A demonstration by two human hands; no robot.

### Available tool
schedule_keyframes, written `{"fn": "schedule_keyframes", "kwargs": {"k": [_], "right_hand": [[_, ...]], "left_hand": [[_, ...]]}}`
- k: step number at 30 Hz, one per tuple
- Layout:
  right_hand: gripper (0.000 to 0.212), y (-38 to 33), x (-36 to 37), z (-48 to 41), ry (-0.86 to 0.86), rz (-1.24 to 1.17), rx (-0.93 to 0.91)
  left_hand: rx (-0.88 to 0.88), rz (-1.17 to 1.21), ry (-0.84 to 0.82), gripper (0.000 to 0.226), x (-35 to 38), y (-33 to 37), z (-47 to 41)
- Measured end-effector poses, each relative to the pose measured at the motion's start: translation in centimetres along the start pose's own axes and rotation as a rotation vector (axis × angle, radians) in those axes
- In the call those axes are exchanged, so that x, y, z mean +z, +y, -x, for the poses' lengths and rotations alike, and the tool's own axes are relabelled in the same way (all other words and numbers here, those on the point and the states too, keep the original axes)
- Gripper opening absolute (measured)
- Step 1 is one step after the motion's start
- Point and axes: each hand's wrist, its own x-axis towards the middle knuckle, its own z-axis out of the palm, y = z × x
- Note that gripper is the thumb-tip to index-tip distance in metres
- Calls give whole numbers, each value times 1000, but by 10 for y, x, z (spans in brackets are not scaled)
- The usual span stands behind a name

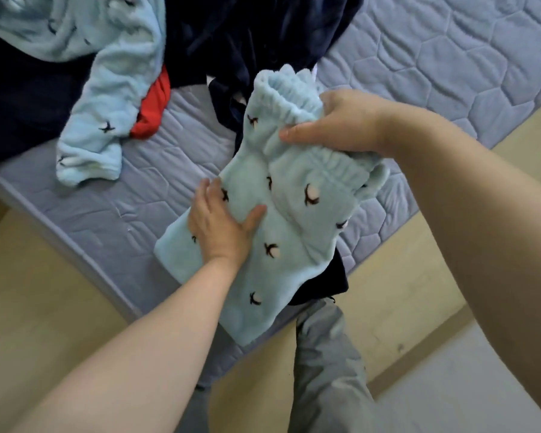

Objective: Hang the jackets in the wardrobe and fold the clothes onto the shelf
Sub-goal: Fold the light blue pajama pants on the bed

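Folded light-blue fleece trousers with small dark embroidered marks lie at the near corner of the mattress. My left hand grips their left edge, thumb on top and fingers tucked behind the fold. At the gathered elastic waistband my right hand holds the cloth, thumb across the front. A matching light-blue fleece top lies spread at the back left, one sleeve reaching toward the mattress edge.
Dark navy garments are piled at the back, and another dark piece sticks out under the trousers. A red garment peeks from beneath the blue sleeve. My grey trouser leg stands on the wooden floor.
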Motion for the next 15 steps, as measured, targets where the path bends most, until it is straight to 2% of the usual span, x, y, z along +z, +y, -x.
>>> {"fn": "schedule_keyframes", "kwargs": {"k": [1, 2, 3, 4, 5, 6, 7, 8, 10, 12, 14, 15], "right_hand": [[63, -11, 4, 5, 9, 18, -7], [55, -23, 8, 11, 24, 58, -18], [47, -35, 14, 16, 31, 108, -40], [39, -48, 20, 22, 38, 154, -73], [29, -59, 27, 26, 37, 206, -115], [22, -74, 34, 34, 34, 252, -156], [29, -86, 41, 41, 34, 288, -182], [29, -98, 47, 47, 42, 315, -196], [28, -121, 61, 58, 51, 350, -199], [16, -138, 74, 68, 54, 356, -196], [28, -149, 84, 81, 59, 296, -201], [29, -150, 89, 84, 69, 220, -186]], "left_hand": [[-222, 27, 128, 95, -8, -20, 10], [-491, 47, 181, 88, -14, -39, 19], [-765, 108, 147, 83, -18, -57, 27], [-996, 266, 54, 77, -20, -72, 35], [-1147, 521, -59, 70, -21, -82, 41], [-1220, 773, -171, 62, -25, -89, 46], [-1224, 938, -236, 56, -30, -93, 50], [-1188, 996, -258, 53, -35, -99, 52], [-1126, 977, -220, 54, -49, -109, 49], [-1052, 965, -177, 43, -73, -122, 43], [-940, 963, -86, 26, -104, -140, 34], [-899, 929, -21, 25, -121, -152, 29]]}}
